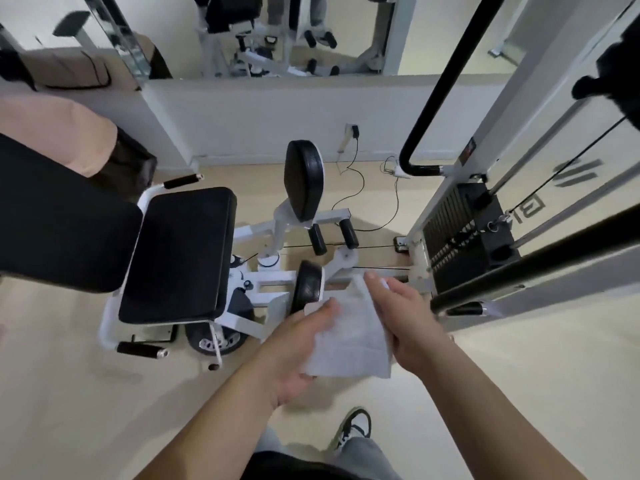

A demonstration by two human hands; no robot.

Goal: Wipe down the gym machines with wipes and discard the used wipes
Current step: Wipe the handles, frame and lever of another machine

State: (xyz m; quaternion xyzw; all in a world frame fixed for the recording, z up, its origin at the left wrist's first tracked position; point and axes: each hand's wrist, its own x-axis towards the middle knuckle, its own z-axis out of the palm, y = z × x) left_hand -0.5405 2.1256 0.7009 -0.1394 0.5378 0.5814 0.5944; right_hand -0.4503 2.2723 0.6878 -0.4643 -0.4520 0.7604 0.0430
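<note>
**Wipe's in hand, nearest pad is just far-left of it**

Both hands are up in front of the machine with the wipe (349,337) stretched between them. The left hand (298,344) has it properly: thumb over the top of the sheet's left edge, fingers underneath. The right hand (405,317) lies along the right edge with its fingers pretty much straight. I can't see that thumb, so it looks more like pressing than pinching.

What matters for the next move, I reckon, is that the closest thing to clean is the near leg pad (308,285). It sits just past the wipe's far-left corner, standing on edge with its long side running near to far. The left hand is the closer one. The seat pad (180,251) is further left, also running near to far, and the far leg pad (304,178) is well behind.

The wipe itself is white, opened out into a longish sheet and a bit rumpled. I can't make out any dirt on it.
</note>
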